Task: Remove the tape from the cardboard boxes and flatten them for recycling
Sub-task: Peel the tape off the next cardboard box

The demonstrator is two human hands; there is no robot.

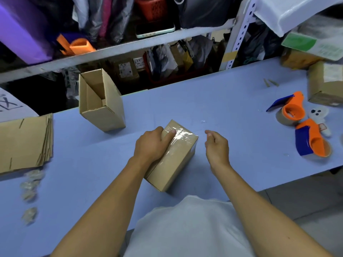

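Left grip [151, 145] clasps the taped box [172, 156] — right grip [216, 145] loosely curled, empty, just beside it.

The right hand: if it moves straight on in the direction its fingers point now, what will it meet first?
Probably the taped box. The right hand hovers beside it, fingertips curled leftward toward its taped top, where the left hand holds it. Its height above the table is unclear.

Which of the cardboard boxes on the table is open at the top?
The upright box standing at the table's far edge, left of the hands: its top is open and it looks empty. The box under the left hand is closed and taped.
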